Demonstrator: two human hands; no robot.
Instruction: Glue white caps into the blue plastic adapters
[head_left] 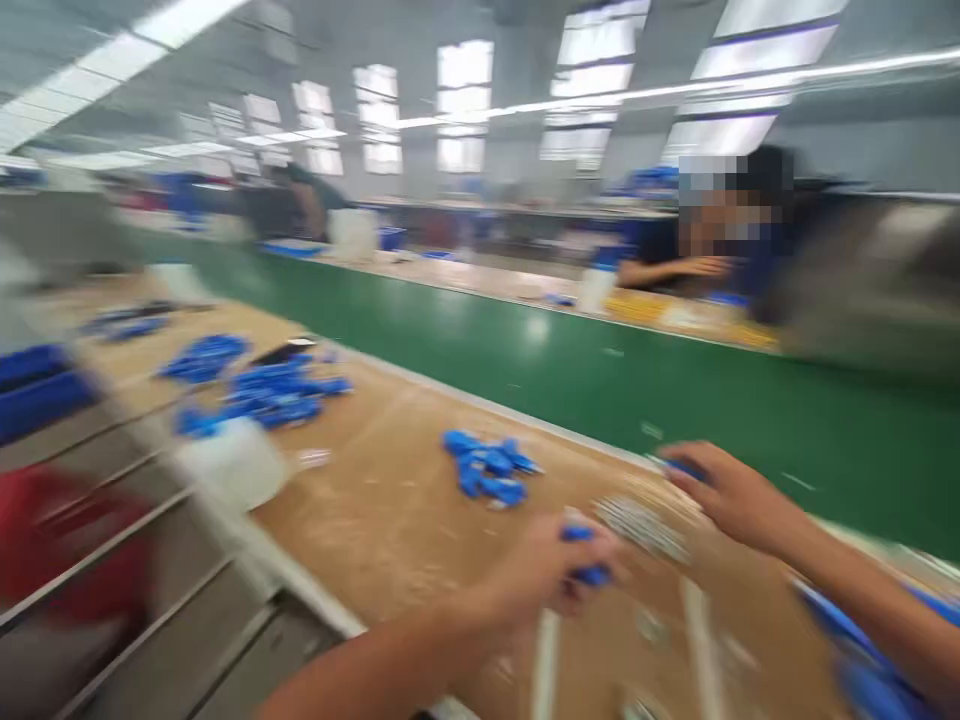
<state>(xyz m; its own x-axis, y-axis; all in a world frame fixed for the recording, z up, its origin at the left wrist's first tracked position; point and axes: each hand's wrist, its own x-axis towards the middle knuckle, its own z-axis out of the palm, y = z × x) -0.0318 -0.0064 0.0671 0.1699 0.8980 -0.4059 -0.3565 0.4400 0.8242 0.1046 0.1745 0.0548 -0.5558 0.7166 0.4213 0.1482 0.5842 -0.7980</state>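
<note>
My left hand (544, 565) is over the tan worktable (367, 520), its fingers closed around a small blue part (589, 574); motion blur hides the part's exact kind. Farther right, my right hand (712, 485) reaches near the table's far edge, fingers curled over another small blue part (686, 468). Between the hands lies a bunch of thin silvery pieces (641, 527). A loose pile of similar blue parts (487, 465) rests just beyond my left hand.
A green conveyor belt (450, 325) runs along the table's far side. Larger blue piles (270, 390) and a whitish container (236, 462) are at left. Blue items (877, 650) lie under my right forearm. Across the belt sits a co-worker (660, 250) by yellow pieces (645, 306).
</note>
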